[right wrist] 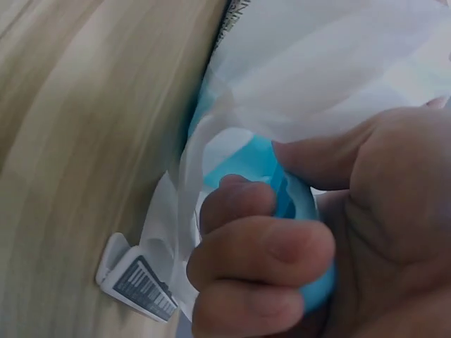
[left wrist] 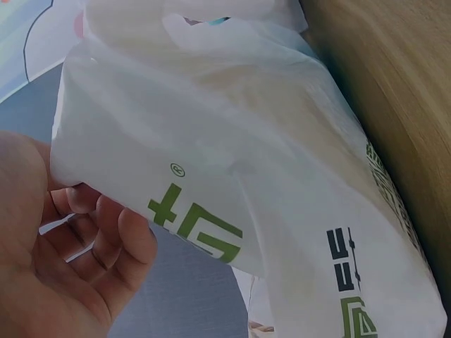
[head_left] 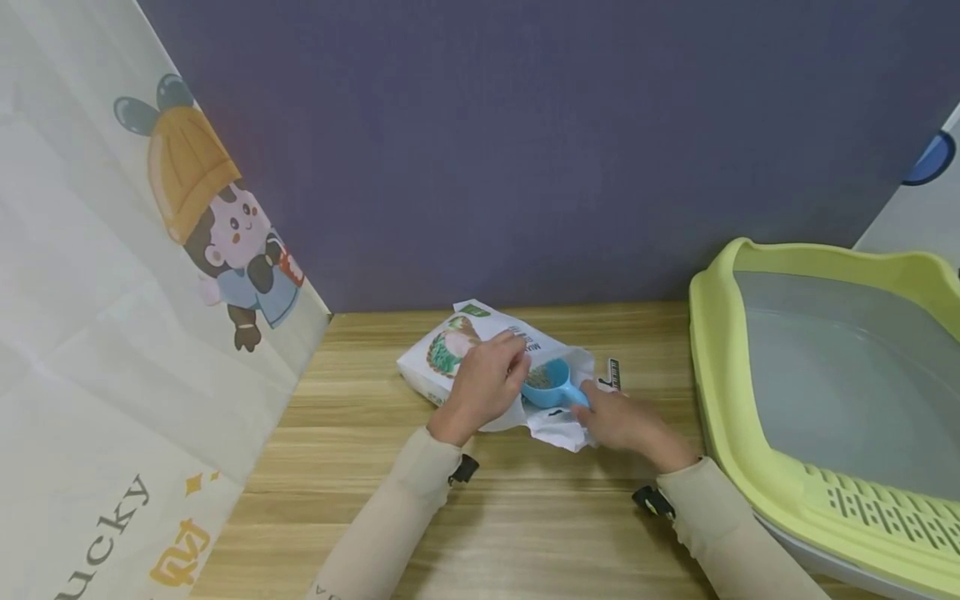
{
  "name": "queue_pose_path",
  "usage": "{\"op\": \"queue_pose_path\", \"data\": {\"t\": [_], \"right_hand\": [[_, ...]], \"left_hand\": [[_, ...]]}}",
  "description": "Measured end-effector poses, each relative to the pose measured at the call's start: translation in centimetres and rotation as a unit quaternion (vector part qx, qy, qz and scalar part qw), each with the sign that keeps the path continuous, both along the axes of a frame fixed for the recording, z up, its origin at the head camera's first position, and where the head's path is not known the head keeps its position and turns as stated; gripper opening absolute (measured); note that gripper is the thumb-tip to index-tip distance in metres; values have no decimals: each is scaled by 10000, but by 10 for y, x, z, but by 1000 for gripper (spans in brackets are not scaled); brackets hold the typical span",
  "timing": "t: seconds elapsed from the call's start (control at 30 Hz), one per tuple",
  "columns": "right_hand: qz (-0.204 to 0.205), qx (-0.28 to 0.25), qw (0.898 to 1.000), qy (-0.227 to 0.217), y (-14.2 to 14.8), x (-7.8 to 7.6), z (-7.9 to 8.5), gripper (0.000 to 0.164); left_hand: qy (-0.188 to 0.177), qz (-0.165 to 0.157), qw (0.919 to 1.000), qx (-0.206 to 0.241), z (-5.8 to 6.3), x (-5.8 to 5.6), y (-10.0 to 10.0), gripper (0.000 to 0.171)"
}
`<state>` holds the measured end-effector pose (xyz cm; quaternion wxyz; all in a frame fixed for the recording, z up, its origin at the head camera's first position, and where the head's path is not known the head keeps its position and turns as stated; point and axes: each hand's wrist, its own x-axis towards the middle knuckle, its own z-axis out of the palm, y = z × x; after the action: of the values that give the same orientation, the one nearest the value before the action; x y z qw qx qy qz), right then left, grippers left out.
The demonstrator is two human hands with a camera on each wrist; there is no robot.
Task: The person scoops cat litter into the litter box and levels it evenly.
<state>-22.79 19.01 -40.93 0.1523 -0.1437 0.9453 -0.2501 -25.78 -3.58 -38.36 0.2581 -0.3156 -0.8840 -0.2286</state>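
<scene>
A white printed plastic bag lies on its side on the wooden table, its mouth toward the right. My left hand pinches the edge of the bag near the mouth; in the left wrist view its fingers curl below that edge. At the mouth is a light blue scoop with grey-brown granules in its bowl. My right hand grips the scoop's handle, with fingers and thumb curled round it in the right wrist view. Part of the scoop is hidden there by the bag's plastic.
A large yellow-rimmed litter box with a grey inside stands at the right. Beside the bag's mouth sits a small white piece with a dark striped label. A dark blue panel rises behind the table, and a printed white sheet borders the left.
</scene>
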Motion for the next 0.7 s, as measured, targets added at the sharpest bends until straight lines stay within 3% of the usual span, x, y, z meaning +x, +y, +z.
{"op": "queue_pose_path", "data": {"t": [0.13, 0.4, 0.7], "right_hand": [[13, 16, 10000, -93, -2, 0, -4, 37], [12, 471, 9987, -186, -7, 4, -10, 64], [-116, 598, 9979, -204, -15, 13, -13, 58]], "left_hand": [[-9, -6, 10000, 20, -1, -1, 0, 30], [2, -43, 10000, 29, -1, 2, -4, 30], [-111, -57, 9999, -29, -1, 8, -7, 30]]}}
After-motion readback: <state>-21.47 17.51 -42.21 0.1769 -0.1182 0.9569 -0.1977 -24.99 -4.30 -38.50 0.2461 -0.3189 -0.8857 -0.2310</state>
